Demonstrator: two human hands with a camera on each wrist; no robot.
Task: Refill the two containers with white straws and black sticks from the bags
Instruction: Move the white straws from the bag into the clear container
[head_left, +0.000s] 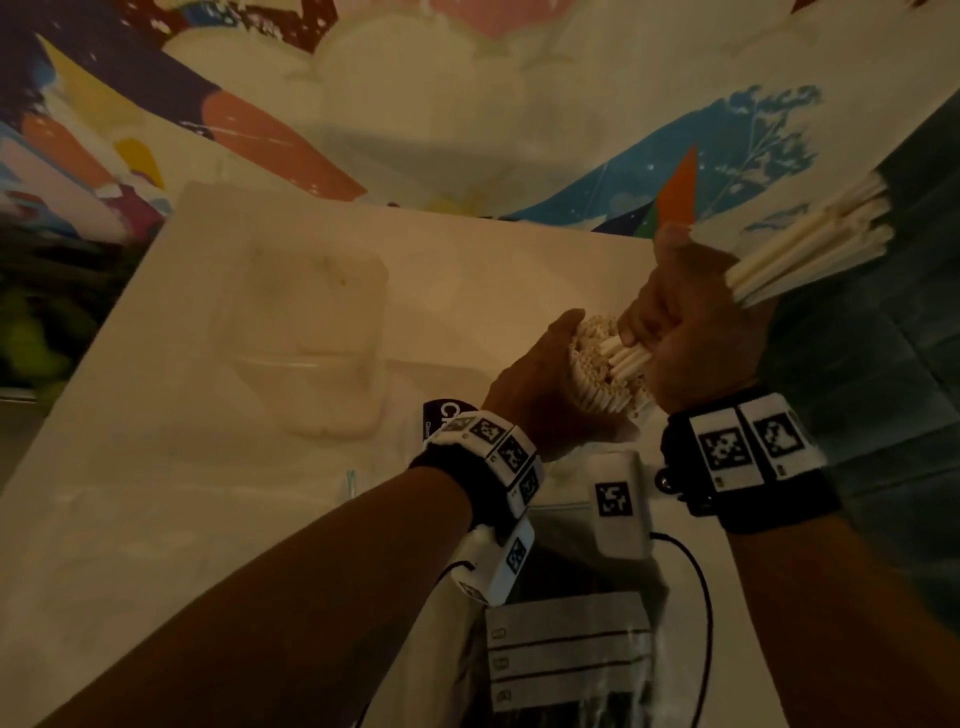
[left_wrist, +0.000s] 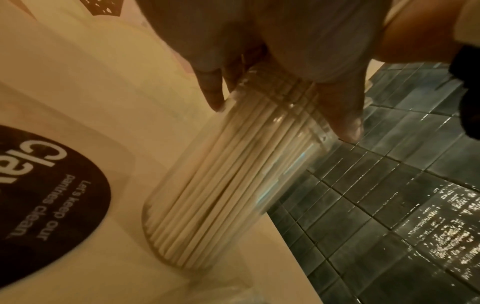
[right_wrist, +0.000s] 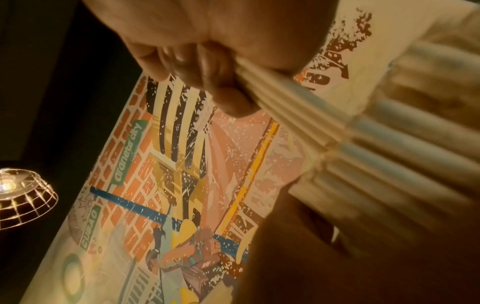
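Your left hand (head_left: 540, 384) wrapped round jar (left_wrist: 221, 185) of straws (head_left: 597, 364), your right hand (head_left: 691, 322) gripping straw bundle (head_left: 810, 244), sticker (left_wrist: 46, 205) reads "Let's keep our pantries clean."

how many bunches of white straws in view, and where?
2. One bunch stands packed in the clear container, which the left hand grips near the counter's right edge. The other bunch is gripped in the right hand, angled over it. More may be hidden.

container (left_wrist: 207, 185): clear glossy plastic | straws (head_left: 810, 244): matt white | floor tiles (left_wrist: 389, 185): glossy
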